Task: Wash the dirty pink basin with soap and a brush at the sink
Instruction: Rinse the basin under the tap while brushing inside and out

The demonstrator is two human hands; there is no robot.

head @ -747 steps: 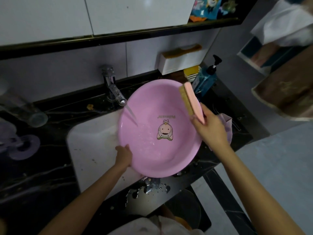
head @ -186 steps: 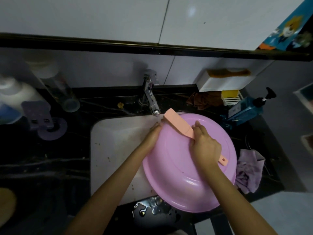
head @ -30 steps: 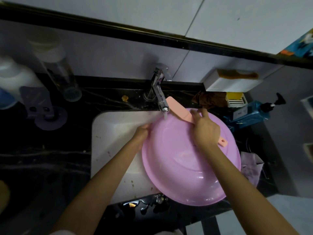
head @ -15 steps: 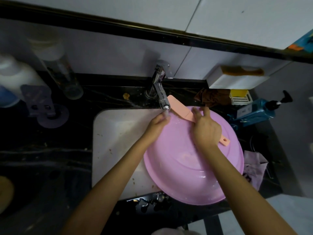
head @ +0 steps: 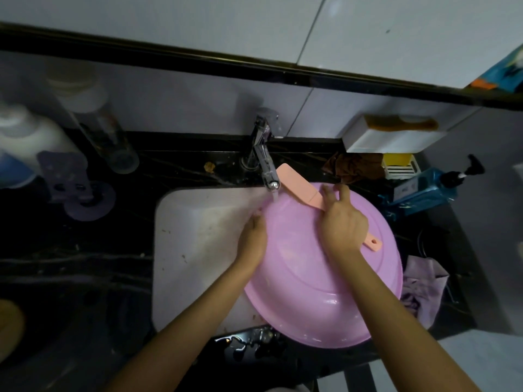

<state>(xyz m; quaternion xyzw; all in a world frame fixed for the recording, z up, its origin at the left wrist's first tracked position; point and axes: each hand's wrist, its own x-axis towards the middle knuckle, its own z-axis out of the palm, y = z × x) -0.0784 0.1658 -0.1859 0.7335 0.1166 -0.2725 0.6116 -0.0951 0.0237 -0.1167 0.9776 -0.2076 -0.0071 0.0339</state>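
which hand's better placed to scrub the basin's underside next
Right. The right hand grips the brush against the upturned basin, while the left hand holds its rim steady.

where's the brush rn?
Head view, right of centre: the brush lies across the far side of the upturned pink basin, held by the right hand, its head just right of the faucet spout.
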